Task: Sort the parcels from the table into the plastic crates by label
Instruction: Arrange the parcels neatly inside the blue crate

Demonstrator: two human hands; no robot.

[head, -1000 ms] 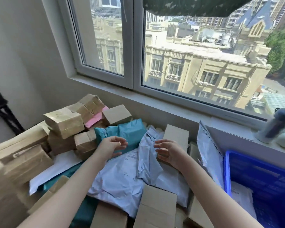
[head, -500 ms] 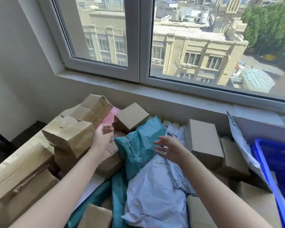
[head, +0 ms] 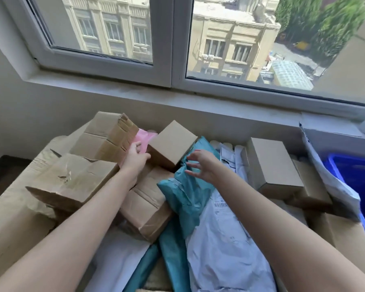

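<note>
Windowside: pink parcel (head: 144, 137) (at left hand (head: 135, 159))

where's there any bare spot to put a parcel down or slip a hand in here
Bare: the window ledge between the window frame and the parcel pile; the visible inside of the blue crate at the right. A narrow slot between the small brown box and the taped box holds the left hand. Elsewhere parcels overlap, no tabletop showing.

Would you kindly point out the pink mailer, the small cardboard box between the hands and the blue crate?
pink mailer (head: 145, 137): head view, on its exposed upper corner.
small cardboard box (head: 171, 142): head view, on its top face.
blue crate (head: 355, 175): head view, on its inner wall.
</note>
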